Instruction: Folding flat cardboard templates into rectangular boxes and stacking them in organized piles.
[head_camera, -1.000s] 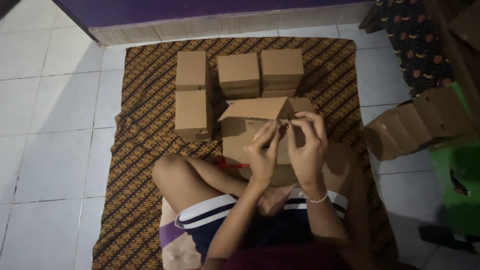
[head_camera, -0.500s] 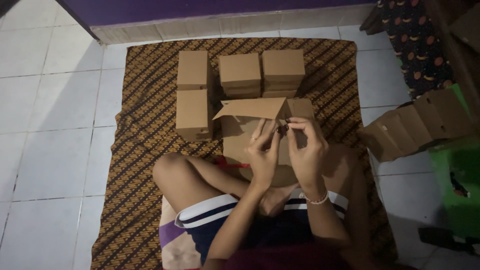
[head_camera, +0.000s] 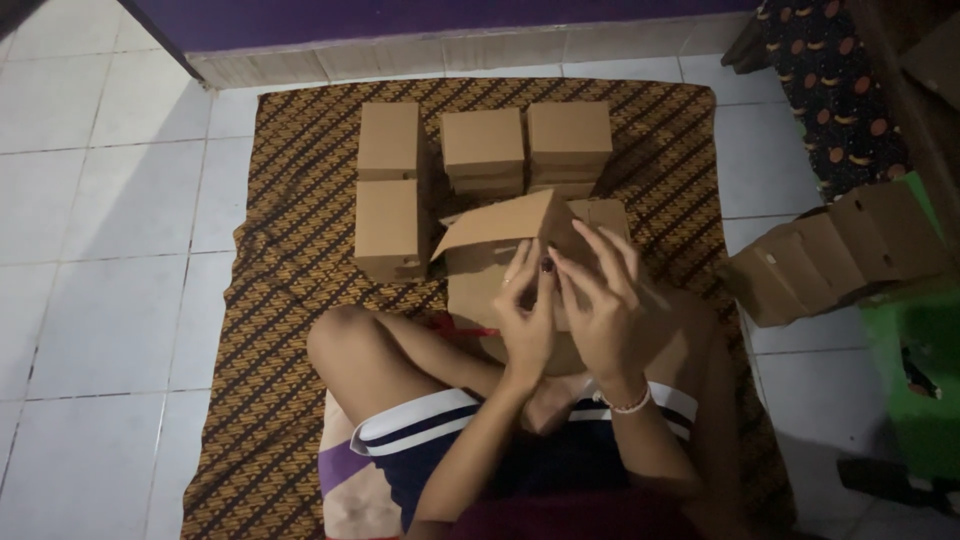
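I sit cross-legged on a patterned brown mat. A half-folded brown cardboard box rests above my lap with its flap lifted. My left hand and my right hand both grip this box at its front edge, fingertips meeting near the flap. Several finished boxes stand behind it: a stack of two at the left, a middle stack and a right stack.
A leaning row of folded cardboard boxes lies on the white tile floor at the right. Beside it is a green object. A dark patterned cloth lies at the upper right, a purple wall behind.
My hands have stayed on the box, with the fingers shifting slightly along the flap. The view has dipped a little; the stacks have not moved.
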